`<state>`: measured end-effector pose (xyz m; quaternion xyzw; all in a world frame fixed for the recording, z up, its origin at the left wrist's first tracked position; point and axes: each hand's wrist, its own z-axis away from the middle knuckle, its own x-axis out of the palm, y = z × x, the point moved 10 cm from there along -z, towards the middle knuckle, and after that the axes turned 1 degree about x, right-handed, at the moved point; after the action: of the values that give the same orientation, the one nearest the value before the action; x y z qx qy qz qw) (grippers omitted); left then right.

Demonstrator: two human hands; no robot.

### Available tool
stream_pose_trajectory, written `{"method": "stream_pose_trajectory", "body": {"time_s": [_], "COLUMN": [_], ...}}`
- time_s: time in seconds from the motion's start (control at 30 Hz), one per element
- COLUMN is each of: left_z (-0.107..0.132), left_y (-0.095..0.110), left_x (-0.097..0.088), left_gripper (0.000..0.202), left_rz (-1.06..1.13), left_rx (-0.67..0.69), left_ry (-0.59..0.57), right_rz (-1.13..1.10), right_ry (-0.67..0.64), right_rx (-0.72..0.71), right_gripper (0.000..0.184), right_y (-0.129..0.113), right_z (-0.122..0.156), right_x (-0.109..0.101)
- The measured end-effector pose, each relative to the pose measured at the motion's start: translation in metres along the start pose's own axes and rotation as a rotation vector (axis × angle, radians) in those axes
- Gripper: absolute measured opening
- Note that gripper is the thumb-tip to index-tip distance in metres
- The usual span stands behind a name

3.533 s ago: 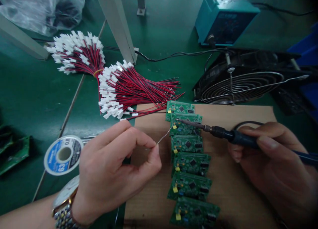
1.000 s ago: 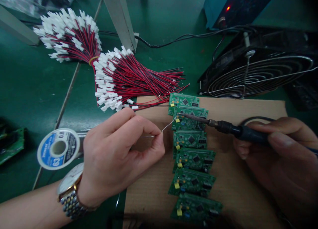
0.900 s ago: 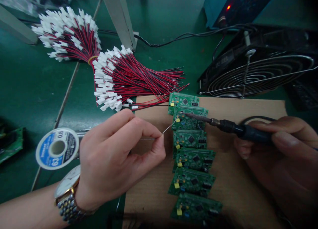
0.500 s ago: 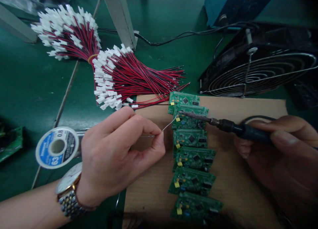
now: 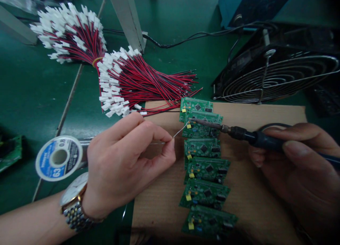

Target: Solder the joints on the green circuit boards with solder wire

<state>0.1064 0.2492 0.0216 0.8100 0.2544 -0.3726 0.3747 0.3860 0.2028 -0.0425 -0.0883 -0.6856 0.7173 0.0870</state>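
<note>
Soldering step in hand: left hand (image 5: pixel 124 167) pinching solder wire (image 5: pixel 180 130) into joint at left edge of second circuit board (image 5: pixel 203 126) on cardboard sheet (image 5: pixel 249 202), right hand (image 5: pixel 294 167) clenched round soldering iron (image 5: pixel 239 132), tip touching same spot; next likely calls for lifting both off together

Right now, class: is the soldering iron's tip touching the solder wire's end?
Cannot tell. In the head view, soldering iron tip and solder wire meet over the second circuit board, too small to separate.
</note>
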Motion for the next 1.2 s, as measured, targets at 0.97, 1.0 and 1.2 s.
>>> {"method": "stream_pose_trajectory", "body": {"time_s": [0.97,1.0,1.2], "left_z": [0.000,0.000,0.000], "left_y": [0.002,0.002,0.002], "left_x": [-0.002,-0.002,-0.001], "left_gripper": [0.012,0.012,0.012], "left_rz": [-0.007,-0.005,-0.009], "left_rx": [0.048,0.040,0.029], "left_ry": [-0.018,-0.013,-0.025], "right_rz": [-0.006,-0.003,-0.007], "right_ry": [0.086,0.086,0.050], "right_rx": [0.088,0.084,0.078], "right_gripper": [0.012,0.012,0.013], "right_y": [0.006,0.006,0.006], "right_z": [0.001,0.001,-0.001], "right_x": [-0.017,-0.017,-0.011]}}
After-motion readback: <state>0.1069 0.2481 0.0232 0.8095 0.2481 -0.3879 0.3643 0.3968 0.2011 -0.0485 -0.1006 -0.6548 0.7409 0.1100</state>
